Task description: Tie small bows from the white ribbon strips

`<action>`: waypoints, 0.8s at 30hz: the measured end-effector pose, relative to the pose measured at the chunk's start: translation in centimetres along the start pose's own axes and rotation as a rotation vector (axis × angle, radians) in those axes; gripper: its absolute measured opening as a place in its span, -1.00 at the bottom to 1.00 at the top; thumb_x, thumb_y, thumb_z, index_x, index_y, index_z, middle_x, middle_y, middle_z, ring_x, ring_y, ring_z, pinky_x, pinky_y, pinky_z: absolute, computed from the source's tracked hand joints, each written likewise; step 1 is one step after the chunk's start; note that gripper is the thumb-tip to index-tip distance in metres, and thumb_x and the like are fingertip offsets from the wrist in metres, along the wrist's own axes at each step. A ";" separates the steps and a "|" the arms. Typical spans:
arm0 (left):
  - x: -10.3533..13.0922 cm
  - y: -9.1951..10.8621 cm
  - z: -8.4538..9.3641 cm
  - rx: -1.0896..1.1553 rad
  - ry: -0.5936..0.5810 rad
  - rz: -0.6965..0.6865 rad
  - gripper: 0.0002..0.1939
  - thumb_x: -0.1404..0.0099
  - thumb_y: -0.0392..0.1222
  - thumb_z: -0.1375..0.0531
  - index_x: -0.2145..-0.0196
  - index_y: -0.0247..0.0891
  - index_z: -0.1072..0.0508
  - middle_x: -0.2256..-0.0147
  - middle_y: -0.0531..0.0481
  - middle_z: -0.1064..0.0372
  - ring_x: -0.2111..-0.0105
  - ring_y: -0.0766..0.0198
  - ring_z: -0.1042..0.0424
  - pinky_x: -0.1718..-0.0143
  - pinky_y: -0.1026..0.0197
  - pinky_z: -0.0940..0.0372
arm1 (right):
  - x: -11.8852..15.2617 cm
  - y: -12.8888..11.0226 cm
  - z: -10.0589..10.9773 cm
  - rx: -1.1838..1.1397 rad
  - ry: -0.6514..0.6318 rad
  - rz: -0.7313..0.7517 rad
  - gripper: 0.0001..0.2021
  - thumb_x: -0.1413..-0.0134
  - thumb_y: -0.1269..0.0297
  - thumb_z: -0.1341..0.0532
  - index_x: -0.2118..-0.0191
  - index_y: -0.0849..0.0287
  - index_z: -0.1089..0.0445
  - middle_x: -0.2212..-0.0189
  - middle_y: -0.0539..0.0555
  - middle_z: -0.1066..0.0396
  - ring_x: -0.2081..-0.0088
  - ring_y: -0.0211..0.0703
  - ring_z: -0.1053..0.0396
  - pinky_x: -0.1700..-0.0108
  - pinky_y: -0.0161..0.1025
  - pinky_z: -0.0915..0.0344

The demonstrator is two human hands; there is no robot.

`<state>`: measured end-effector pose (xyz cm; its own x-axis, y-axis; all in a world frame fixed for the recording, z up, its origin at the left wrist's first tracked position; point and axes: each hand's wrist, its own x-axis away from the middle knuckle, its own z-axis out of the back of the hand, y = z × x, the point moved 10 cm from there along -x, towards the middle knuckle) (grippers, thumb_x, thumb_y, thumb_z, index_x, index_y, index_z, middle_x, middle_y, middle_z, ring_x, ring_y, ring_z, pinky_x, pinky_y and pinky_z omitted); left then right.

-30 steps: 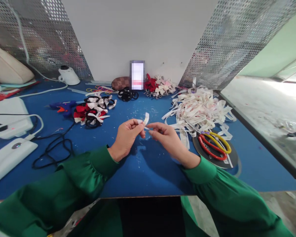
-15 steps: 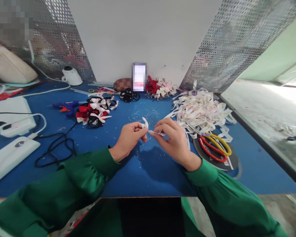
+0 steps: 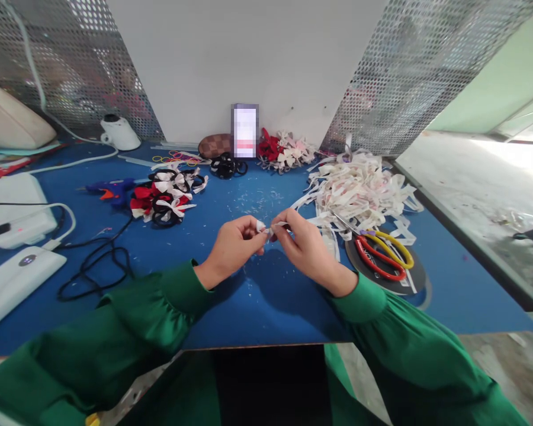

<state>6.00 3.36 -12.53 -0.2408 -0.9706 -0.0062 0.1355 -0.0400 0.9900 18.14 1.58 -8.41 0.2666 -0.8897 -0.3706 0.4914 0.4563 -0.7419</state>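
Observation:
Over the middle of the blue table, a white ribbon (image 3: 260, 226) is pinched between my two hands. My left hand (image 3: 233, 245) is closed on one part of it, with a small loop or end showing above the thumb. Close beside it, my right hand (image 3: 305, 247) grips the ribbon between thumb and fingers. From near the right hand a strand leads toward a heap of white ribbon (image 3: 359, 186) at the right. Scissors (image 3: 382, 254) with one red and one yellow handle lie at the heap's front edge, on a dark round disc (image 3: 411, 278).
Black hair ties with red and white bows (image 3: 166, 195) lie left of centre, near a blue glue gun (image 3: 111, 189). A phone (image 3: 245, 131) stands against the back panel, with more bows (image 3: 286, 151) beside it. White power bank (image 3: 24, 278) and cables occupy the left.
My right hand has drawn closer to the left, and their fingertips now nearly meet on the ribbon. The ribbon end above my left thumb shows shorter. The whole view has shifted slightly.

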 end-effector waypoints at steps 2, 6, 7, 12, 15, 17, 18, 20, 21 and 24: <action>0.0 0.2 0.3 -0.011 0.024 -0.027 -0.85 -0.18 -0.14 -0.30 0.39 -0.24 -0.42 0.62 0.11 -0.39 0.58 0.35 -0.37 0.47 0.30 -0.24 | 0.0 1.2 -0.1 -0.190 0.037 -0.120 -0.90 -0.29 0.26 -0.12 0.29 0.09 -0.28 0.47 0.00 -0.46 0.43 -0.19 -0.40 0.34 -0.23 -0.22; 0.1 0.6 0.6 -0.083 0.042 -0.078 -0.88 -0.23 -0.14 -0.26 0.37 -0.22 -0.41 0.61 0.13 -0.36 0.59 0.36 -0.34 0.50 0.31 -0.20 | 0.1 3.1 -1.1 -0.560 0.072 -0.299 -0.85 -0.14 0.22 -0.27 0.37 0.11 -0.31 0.55 -0.07 -0.44 0.47 -0.23 -0.43 0.33 -0.24 -0.30; 0.1 0.7 0.6 -0.104 0.044 -0.092 -0.88 -0.24 -0.14 -0.25 0.36 -0.22 -0.41 0.61 0.14 -0.35 0.59 0.36 -0.34 0.51 0.31 -0.19 | 0.1 3.5 -1.3 -0.624 0.081 -0.335 -0.83 -0.09 0.21 -0.31 0.36 0.12 -0.32 0.55 -0.09 -0.43 0.48 -0.24 -0.43 0.33 -0.24 -0.32; 0.3 1.0 0.8 -0.215 0.080 -0.162 -0.87 -0.24 -0.11 -0.26 0.35 -0.22 -0.44 0.53 0.11 -0.37 0.54 0.35 -0.34 0.46 0.29 -0.21 | 0.6 4.8 -1.8 -0.776 0.122 -0.493 -0.69 0.10 0.15 -0.44 0.40 0.14 -0.30 0.61 -0.11 -0.42 0.58 -0.29 -0.40 0.41 -0.29 -0.31; 0.4 1.1 0.8 -0.255 0.094 -0.185 -0.86 -0.25 -0.11 -0.25 0.35 -0.22 -0.45 0.51 0.09 -0.39 0.51 0.33 -0.35 0.42 0.28 -0.23 | 0.7 4.9 -1.6 -0.730 0.135 -0.501 -0.66 0.13 0.12 -0.46 0.48 0.15 -0.29 0.62 -0.09 -0.42 0.59 -0.29 -0.39 0.45 -0.30 -0.30; 0.4 1.2 0.8 -0.261 0.096 -0.192 -0.87 -0.25 -0.12 -0.25 0.36 -0.22 -0.45 0.52 0.09 -0.39 0.51 0.33 -0.35 0.42 0.27 -0.23 | 0.6 4.7 -1.3 -0.668 0.145 -0.460 -0.68 0.11 0.11 -0.45 0.49 0.15 -0.33 0.62 -0.08 -0.41 0.58 -0.29 -0.39 0.46 -0.30 -0.29; 0.5 1.1 0.8 -0.262 0.092 -0.192 -0.88 -0.25 -0.12 -0.24 0.36 -0.22 -0.46 0.52 0.09 -0.39 0.50 0.32 -0.35 0.42 0.27 -0.23 | 0.6 4.6 -1.1 -0.630 0.150 -0.432 -0.71 0.08 0.12 -0.44 0.48 0.16 -0.35 0.61 -0.08 -0.41 0.57 -0.28 -0.39 0.46 -0.30 -0.29; 0.5 1.0 0.7 -0.269 0.084 -0.193 -0.88 -0.25 -0.13 -0.24 0.38 -0.22 -0.46 0.52 0.09 -0.38 0.50 0.32 -0.35 0.43 0.28 -0.21 | 0.5 4.2 -0.7 -0.547 0.155 -0.375 -0.77 0.02 0.16 -0.40 0.46 0.16 -0.40 0.60 -0.07 -0.41 0.55 -0.28 -0.39 0.45 -0.30 -0.27; 0.5 1.0 0.7 -0.277 0.083 -0.193 -0.88 -0.25 -0.14 -0.24 0.38 -0.22 -0.46 0.52 0.09 -0.39 0.50 0.32 -0.35 0.43 0.28 -0.21 | 0.5 4.0 -0.7 -0.506 0.151 -0.347 -0.82 -0.02 0.19 -0.37 0.44 0.16 -0.43 0.58 -0.06 -0.42 0.54 -0.27 -0.39 0.45 -0.30 -0.27; 0.4 1.1 0.8 -0.292 0.095 -0.197 -0.89 -0.25 -0.15 -0.23 0.37 -0.22 -0.45 0.53 0.10 -0.38 0.51 0.33 -0.34 0.43 0.28 -0.21 | 0.5 3.1 -0.6 -0.386 0.127 -0.270 -0.90 -0.11 0.27 -0.28 0.37 0.14 -0.49 0.52 -0.03 -0.47 0.47 -0.24 -0.41 0.40 -0.27 -0.28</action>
<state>5.25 3.10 -11.38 -0.2010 -0.9548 -0.2191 0.3673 -0.2808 0.8867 19.29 2.51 -11.22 0.0567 -0.9812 -0.1843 0.1794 0.1917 -0.9649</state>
